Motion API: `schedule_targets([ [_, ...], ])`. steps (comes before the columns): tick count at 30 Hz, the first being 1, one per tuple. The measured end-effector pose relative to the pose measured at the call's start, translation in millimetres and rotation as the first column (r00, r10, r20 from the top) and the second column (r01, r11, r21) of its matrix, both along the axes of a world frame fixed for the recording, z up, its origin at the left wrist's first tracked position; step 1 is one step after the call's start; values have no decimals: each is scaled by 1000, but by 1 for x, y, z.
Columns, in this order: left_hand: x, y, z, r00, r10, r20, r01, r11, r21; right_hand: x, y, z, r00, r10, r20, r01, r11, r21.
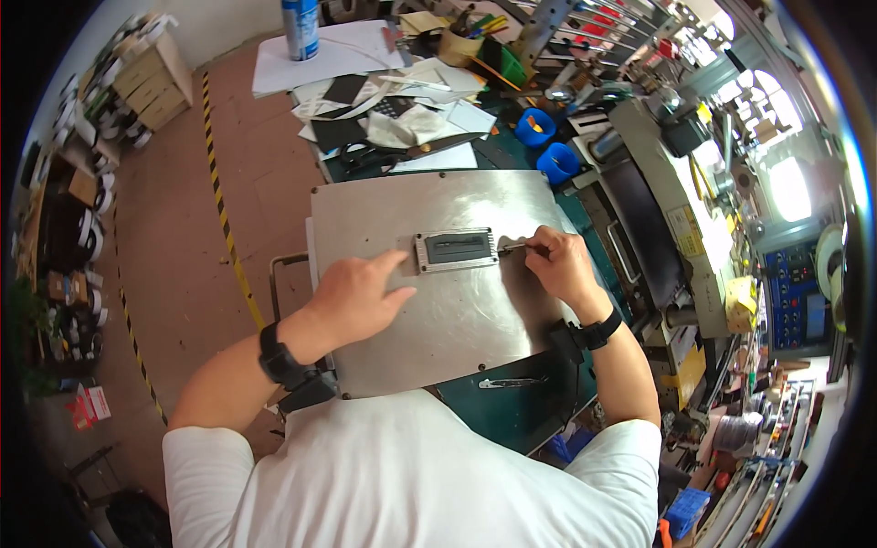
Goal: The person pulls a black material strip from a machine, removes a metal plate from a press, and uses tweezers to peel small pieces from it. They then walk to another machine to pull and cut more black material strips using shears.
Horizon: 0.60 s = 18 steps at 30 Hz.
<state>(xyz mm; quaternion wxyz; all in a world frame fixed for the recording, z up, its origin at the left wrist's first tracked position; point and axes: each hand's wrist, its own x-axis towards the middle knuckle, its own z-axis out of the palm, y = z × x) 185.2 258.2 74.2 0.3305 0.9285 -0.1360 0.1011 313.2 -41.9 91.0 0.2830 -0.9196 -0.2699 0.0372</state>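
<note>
A small rectangular metal frame with a dark inset [457, 247] lies in the middle of a large grey metal plate [402, 338]. Screws or bolts show at the frame's corners. My left hand [352, 297] is over the plate at the frame's left, its index finger stretched toward the frame and its thumb apart; nothing is in it. At the frame's right side, my right hand [559, 263] pinches a thin metal rod-like tool [513, 247] that points at the frame's right end. Its exact kind is too small to make out. Both wrists wear black bands.
Past the plate lie papers and dark sheets [402, 110], black-handled scissors [365, 155], and two blue round containers [534, 128]. A spray can [300, 32] stands farther back. A cutter-like tool [512, 383] lies on the green surface near me. Machinery [639, 219] borders the right.
</note>
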Motion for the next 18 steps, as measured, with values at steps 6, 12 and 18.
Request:
schedule_targets([
  [6,6,21,9,881,-60,-469,-113,936,-333,-5,-45,-2,988,-138,73,140,990,-20],
  [12,10,22,28,698,-288,-656,-240,768,-593,-24,-71,20,922,-249,-295,314,929,197],
  [18,24,-3,31,654,-451,-608,-250,630,-736,-57,-66,52,912,-215,-349,323,902,286],
])
